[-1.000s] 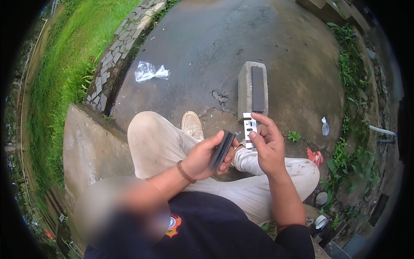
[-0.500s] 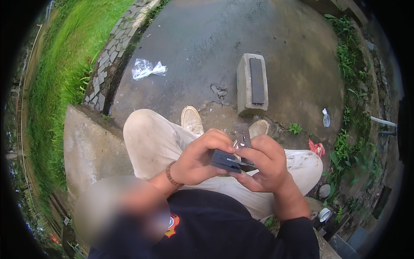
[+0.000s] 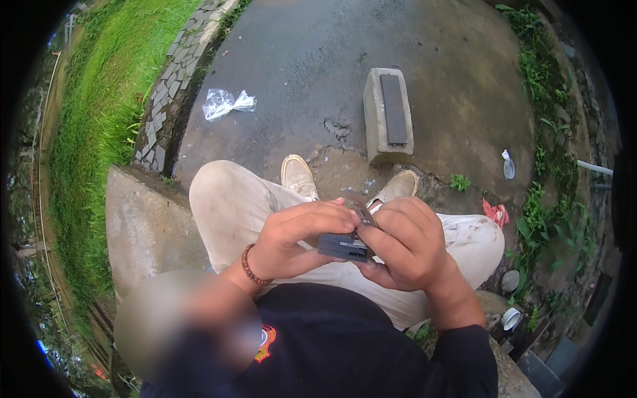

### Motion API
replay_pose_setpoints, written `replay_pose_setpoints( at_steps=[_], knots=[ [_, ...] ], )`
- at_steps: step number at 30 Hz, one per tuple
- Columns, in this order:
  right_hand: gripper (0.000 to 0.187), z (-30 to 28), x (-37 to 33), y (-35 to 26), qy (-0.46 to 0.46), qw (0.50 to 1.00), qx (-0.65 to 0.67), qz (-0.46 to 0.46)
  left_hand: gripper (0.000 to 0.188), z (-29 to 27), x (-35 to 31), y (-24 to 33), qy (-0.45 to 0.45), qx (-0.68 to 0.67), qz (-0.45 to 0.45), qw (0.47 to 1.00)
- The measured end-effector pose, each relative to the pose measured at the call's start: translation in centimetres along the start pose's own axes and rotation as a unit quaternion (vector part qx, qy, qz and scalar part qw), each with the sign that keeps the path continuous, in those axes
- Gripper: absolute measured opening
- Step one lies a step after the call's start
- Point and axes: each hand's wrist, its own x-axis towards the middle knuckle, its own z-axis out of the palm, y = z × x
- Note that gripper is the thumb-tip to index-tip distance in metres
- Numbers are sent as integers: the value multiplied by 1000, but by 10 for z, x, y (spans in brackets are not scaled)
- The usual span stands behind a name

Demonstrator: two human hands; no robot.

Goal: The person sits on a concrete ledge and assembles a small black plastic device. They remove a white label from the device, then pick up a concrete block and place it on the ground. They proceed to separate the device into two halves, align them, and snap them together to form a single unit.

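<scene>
My left hand (image 3: 288,237) is closed round a small dark grey block (image 3: 340,248) with a slot and a pale metallic strip at its right end. A thin dark plate (image 3: 359,209) stands up between my two hands, tilted, its lower part hidden by fingers. My left fingertips lie against the plate's near side. My right hand (image 3: 410,251) is closed, its thumb and forefinger pinching at the block's right end and the plate's lower edge. Whether plate and block are joined cannot be made out. Both hands are above my lap.
On the wet concrete ground stands a concrete block (image 3: 387,154) with a long dark flat bar (image 3: 393,109) on top. Around it lie a clear plastic bag (image 3: 227,105), a crumpled red wrapper (image 3: 495,211) and a white round container (image 3: 510,319). A concrete ledge (image 3: 142,229) is at left.
My left fingers have moved up and over the plate, which now leans further left and shows less. The dark block has shifted slightly left. My whole view has moved a little.
</scene>
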Motion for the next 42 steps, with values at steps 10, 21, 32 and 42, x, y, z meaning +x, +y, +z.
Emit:
replay_pose_setpoints(
  at_steps=[10, 21, 32, 42],
  knots=[
    [34, 2, 2, -4, 2, 999, 29, -25, 44, -2, -8, 3, -10, -35, -18, 999],
    [39, 7, -4, 5, 16, 998, 67, 4, 52, -8, -5, 13, -1, 32, -49, 998],
    [21, 13, -13, 14, 14, 961, 211, 177, 51, -2, -15, 11, -6, -88, -268, 959],
    [13, 58, -36, 170, 24, 855, -16, 519, 41, 17, -34, -27, 160, -296, -373, 865]
  ],
)
